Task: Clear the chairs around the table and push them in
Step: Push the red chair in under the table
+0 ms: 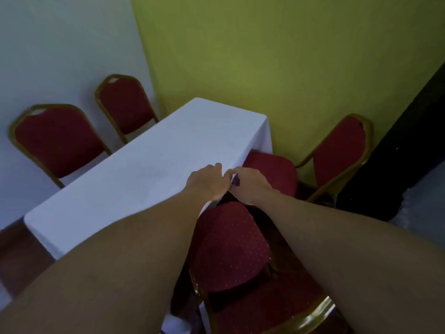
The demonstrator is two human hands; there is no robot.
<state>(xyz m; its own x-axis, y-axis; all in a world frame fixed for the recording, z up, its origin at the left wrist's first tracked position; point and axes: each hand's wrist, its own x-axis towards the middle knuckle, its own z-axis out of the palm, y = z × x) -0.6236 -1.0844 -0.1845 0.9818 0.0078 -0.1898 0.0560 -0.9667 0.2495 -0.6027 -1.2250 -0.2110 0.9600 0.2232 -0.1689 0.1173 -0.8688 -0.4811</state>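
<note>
Head view: both hands, left (209,180) and right (250,183), pinch the soft, limp tablecloth (134,174) edge beside the near chair (231,244).

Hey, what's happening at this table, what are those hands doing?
A person leans over a red chair and has both hands at the near edge of the white tablecloth. The left hand rests on the cloth; the right hand seems to pinch its hanging edge, with something small and dark by the fingers that I cannot identify. Another chair on the right sits pulled out and angled. Two chairs on the far side stand close to the table.
</note>
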